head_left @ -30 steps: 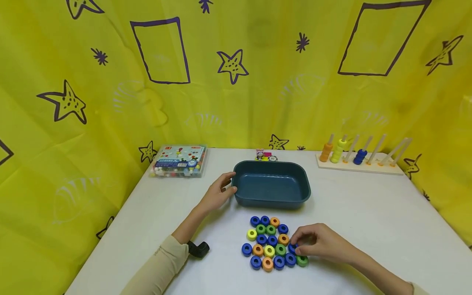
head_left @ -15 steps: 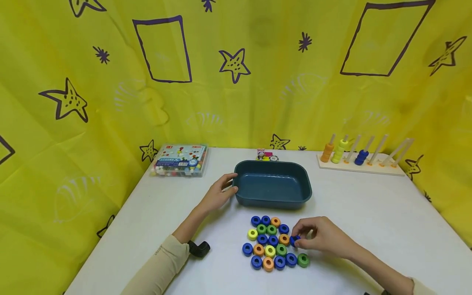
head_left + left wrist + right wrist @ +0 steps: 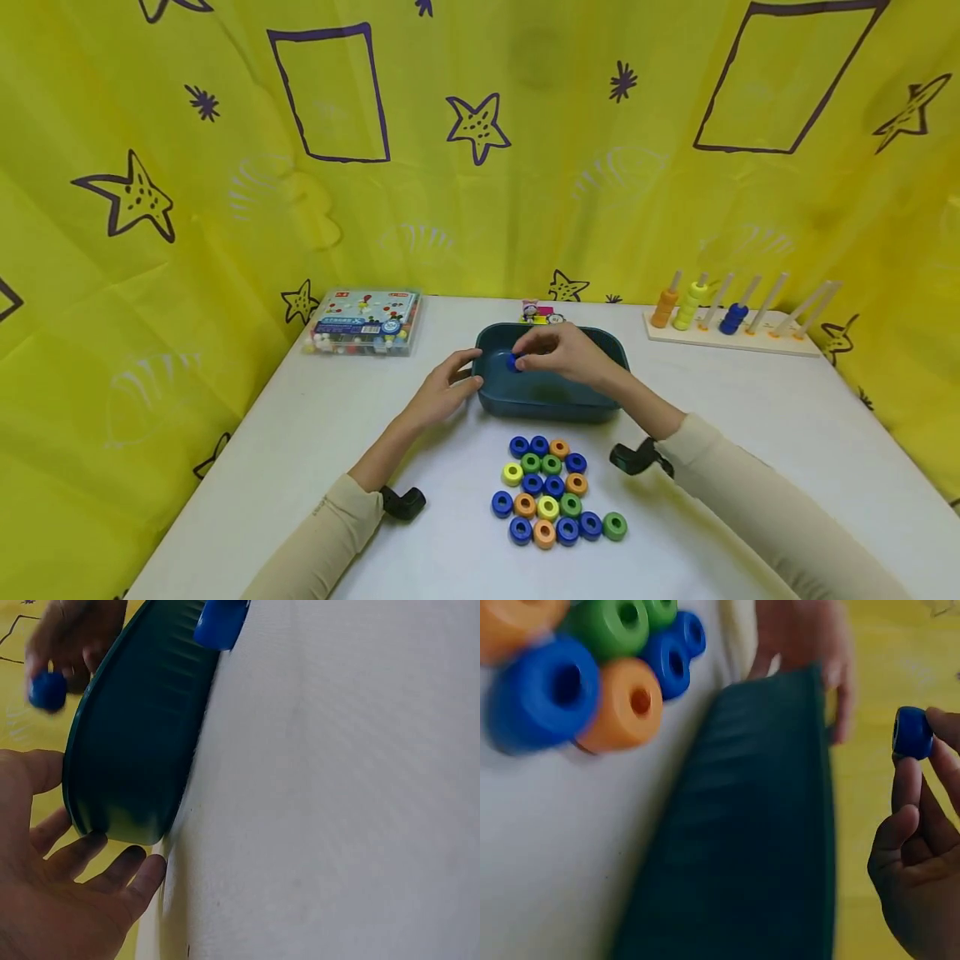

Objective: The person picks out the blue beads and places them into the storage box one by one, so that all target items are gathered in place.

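Note:
A dark teal plastic basin point(image 3: 547, 410) stands mid-table. My left hand point(image 3: 441, 392) rests against its left end; in the left wrist view the thumb touches the rim and the spread fingers point(image 3: 124, 870) lie along the outer wall. Over the basin's left part, my right hand point(image 3: 566, 354) pinches a blue ring bead point(image 3: 913, 733) between thumb and fingertips. The right wrist view shows that bead above the rim level, apart from the wall. In front of the basin lies a group of blue, orange, green and yellow ring beads point(image 3: 547, 508) on the white table.
A wooden peg rack point(image 3: 731, 340) with orange, yellow-green and blue beads on some pegs stands back right. A clear box of coloured pieces point(image 3: 363, 325) lies back left. Behind the basin is a small toy figure point(image 3: 532, 312). Yellow curtain point(image 3: 480, 217) surrounds the table.
My right hand has picked a blue bead from the right side of the group and carried it up and left over the basin. My left hand has stayed at the basin's end.

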Motion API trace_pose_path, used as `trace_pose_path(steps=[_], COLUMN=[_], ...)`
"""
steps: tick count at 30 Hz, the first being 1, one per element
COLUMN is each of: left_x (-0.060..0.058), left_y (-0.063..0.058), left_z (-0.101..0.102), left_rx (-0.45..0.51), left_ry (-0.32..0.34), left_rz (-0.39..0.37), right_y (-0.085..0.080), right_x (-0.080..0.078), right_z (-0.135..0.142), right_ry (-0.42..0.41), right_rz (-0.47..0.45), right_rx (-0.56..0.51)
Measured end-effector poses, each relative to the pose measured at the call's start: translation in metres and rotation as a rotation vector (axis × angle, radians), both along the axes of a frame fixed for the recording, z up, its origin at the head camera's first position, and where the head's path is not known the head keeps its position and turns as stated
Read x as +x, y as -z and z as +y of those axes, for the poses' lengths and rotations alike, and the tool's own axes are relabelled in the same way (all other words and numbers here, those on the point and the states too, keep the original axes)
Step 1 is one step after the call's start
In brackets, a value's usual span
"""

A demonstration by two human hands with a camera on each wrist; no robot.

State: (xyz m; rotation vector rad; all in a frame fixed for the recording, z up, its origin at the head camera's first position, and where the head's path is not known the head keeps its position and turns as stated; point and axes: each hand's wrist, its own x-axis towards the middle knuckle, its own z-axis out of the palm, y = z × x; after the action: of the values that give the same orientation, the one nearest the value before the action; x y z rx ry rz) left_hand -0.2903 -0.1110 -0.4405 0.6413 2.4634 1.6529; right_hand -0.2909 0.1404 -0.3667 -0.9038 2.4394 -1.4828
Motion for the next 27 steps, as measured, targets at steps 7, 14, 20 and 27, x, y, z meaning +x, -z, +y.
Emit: trace_pose_path(steps=[7, 14, 20, 27], left_x=[-0.002, -0.003, -0.003, -0.004], left_y=[0.008, 0.007, 0.006, 0.008], left_z=[0.002, 0.002, 0.001, -0.002], left_rx=[-0.01, -0.016, -0.016, -0.017], left_ry=[-0.014, -0.017, -0.012, -0.021], left_rz=[-0.01, -0.015, -0.016, -0.015], right_y=[0.055, 0.067, 0.067, 0.053], right_x=[-0.053, -0.063, -0.063, -0.051], right_z=[-0.017, -0.022, -0.024, -0.017], right_ry=[-0.054, -0.114, -0.127, -0.049], right_rz=[0.016, 0.013, -0.008, 0.04], right_rx=[0.091, 0.163, 0.21, 0.155])
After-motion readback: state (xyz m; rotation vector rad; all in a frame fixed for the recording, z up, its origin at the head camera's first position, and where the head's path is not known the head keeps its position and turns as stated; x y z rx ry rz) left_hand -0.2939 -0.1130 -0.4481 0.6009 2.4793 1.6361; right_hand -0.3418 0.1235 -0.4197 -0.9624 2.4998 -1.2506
